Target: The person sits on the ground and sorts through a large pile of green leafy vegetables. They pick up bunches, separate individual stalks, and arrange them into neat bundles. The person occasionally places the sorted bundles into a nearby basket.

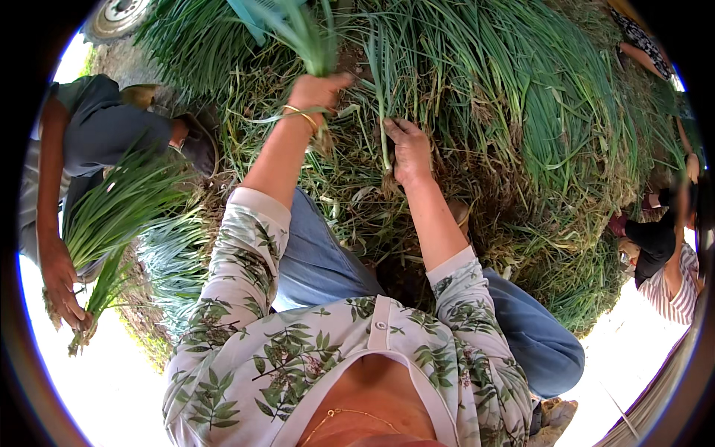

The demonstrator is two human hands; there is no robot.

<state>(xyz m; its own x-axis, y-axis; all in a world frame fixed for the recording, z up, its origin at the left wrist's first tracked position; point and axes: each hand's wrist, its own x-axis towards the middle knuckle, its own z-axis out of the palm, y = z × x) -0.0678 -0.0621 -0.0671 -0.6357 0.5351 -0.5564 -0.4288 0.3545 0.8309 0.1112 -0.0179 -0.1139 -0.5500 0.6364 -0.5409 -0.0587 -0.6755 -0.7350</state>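
My left hand (314, 96) is closed around a bunch of green onions (314, 47). Their leaves point away from me and blur with motion, while the root ends (322, 141) hang below my fist. In my right hand (412, 150), thumb and fingers pinch a single green onion stalk (382, 109) near its white base. The stalk stands roughly lengthwise before me, its roots beside my fingers. Under both hands lies a litter of stripped, yellowed leaves (357, 190). A large pile of green onions (463, 61) spreads just beyond my right hand.
At the left, another person's hand (58, 279) holds a bunch of green onions (111, 207). Bundled onions (173, 262) lie near my left arm. Other people (670, 268) sit at the far right. A wheel (117, 17) stands at the upper left, with a blue-green object (248, 19) nearer the middle.
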